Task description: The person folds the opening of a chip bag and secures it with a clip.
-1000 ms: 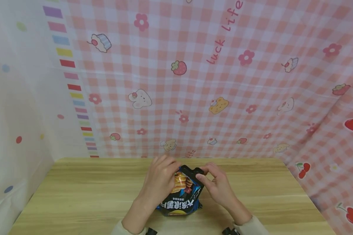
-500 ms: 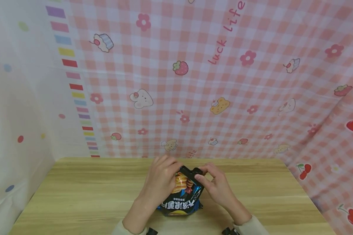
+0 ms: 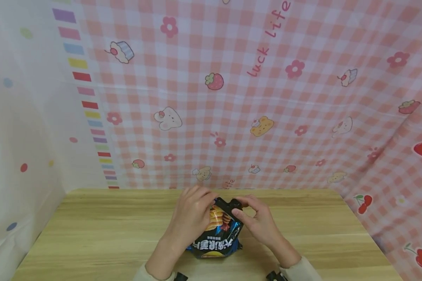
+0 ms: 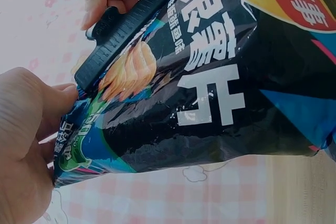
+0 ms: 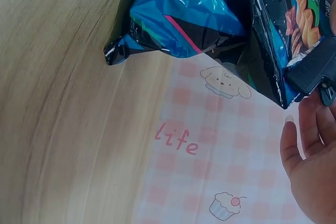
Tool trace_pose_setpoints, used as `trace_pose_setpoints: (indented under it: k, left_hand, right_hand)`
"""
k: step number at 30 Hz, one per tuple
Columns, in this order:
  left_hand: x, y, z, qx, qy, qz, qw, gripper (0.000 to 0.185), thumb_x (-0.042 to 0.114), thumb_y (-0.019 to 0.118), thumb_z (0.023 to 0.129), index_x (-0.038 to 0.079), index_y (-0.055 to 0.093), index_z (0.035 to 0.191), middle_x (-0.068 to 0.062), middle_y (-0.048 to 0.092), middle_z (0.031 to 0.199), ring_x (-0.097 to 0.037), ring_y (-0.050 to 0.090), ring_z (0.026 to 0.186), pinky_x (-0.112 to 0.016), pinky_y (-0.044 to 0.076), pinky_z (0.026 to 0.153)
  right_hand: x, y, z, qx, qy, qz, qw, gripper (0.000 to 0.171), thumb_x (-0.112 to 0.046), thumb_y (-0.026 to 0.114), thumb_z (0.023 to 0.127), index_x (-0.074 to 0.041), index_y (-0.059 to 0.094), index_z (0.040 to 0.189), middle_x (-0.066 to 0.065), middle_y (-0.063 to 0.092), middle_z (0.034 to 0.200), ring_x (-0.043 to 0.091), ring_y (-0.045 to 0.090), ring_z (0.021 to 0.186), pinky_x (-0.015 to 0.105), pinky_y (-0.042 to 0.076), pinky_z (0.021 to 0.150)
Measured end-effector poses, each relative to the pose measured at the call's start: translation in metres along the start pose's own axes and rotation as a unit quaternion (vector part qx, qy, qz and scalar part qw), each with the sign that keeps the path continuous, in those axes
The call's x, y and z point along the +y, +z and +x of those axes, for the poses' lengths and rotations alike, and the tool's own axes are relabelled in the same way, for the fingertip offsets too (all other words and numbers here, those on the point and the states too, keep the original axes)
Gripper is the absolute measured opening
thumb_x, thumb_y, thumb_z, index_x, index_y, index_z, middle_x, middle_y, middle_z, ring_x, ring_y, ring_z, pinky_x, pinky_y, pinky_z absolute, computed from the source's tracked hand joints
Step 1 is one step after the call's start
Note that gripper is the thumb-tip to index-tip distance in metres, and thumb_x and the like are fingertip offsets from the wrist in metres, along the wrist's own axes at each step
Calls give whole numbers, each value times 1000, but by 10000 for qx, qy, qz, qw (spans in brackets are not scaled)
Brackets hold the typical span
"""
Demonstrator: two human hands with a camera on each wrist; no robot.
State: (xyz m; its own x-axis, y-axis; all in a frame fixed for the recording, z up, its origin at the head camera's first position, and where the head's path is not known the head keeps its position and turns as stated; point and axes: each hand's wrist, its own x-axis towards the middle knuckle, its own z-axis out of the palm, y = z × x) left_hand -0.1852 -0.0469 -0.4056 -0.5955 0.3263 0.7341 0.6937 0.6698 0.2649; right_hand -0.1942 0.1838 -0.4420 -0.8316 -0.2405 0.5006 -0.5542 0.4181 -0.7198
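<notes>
Pink gingham cloth [image 3: 302, 117] backs your wooden table [image 3: 91, 234]. Your left hand [image 3: 191, 216] grips the chip bag [image 3: 216, 238] (standing mid-table, near edge), while your right hand [image 3: 258, 220] pinches the black clip [image 3: 228, 204] across its top.

Both forearms are extended from the bottom centre of the head view and angled toward each other. The left hand [image 3: 191, 216] is held with its back upward, fingers curled forward and down in a grip. The right hand [image 3: 258, 220] is set just right of it, thumb and fingers bent together in a pinch.
</notes>
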Motion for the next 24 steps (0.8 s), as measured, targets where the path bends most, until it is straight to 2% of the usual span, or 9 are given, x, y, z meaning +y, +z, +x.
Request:
trace_pose_setpoints:
  k: [7,12,14,16,21,24]
  left_hand:
    - [-2,0,0,172,3,20,9999,25,-4,82,84,5,79,108,-9,75,111,-27,67,107,-43,52,97]
    - [-3,-2,0,157,-99,-2,9998,23,2,77,92,4,76,115,-14,71,126,-33,65,118,-49,47,108]
    - [-3,-4,-1,121,-173,-31,9998,25,5,73,96,3,73,121,-17,68,134,-36,62,125,-52,42,114]
    - [-4,-7,-3,43,-299,-32,9995,31,9,68,100,2,70,130,-18,62,142,-37,57,133,-54,36,119]
    - [-6,-16,-9,-339,-726,29,9968,45,22,53,110,4,53,151,-16,44,162,-35,41,149,-52,19,126]
    - [-10,-22,-15,-490,-907,87,9946,50,26,50,111,5,46,156,-15,35,167,-33,34,153,-53,15,127]
  right_hand:
    - [2,-3,-1,35,224,-7,9997,30,-5,74,96,-6,72,126,2,74,111,17,65,100,41,53,89]
    - [5,-8,-2,53,249,-11,9997,33,-7,71,98,-6,69,131,7,74,120,18,64,99,36,55,78]
    - [7,-11,-2,84,179,-74,9998,34,-6,70,99,-8,67,133,8,73,124,18,64,99,33,55,77]
    - [9,-14,-3,120,63,-157,9998,36,-5,69,99,-9,66,135,9,72,127,19,65,101,36,56,80]
    - [14,-22,-4,206,-100,-411,9989,46,-2,66,100,-10,60,145,11,66,139,24,63,119,44,52,97]
    - [17,-29,-6,244,-89,-489,9985,54,-2,64,101,-14,53,153,10,60,148,26,57,130,39,47,104]
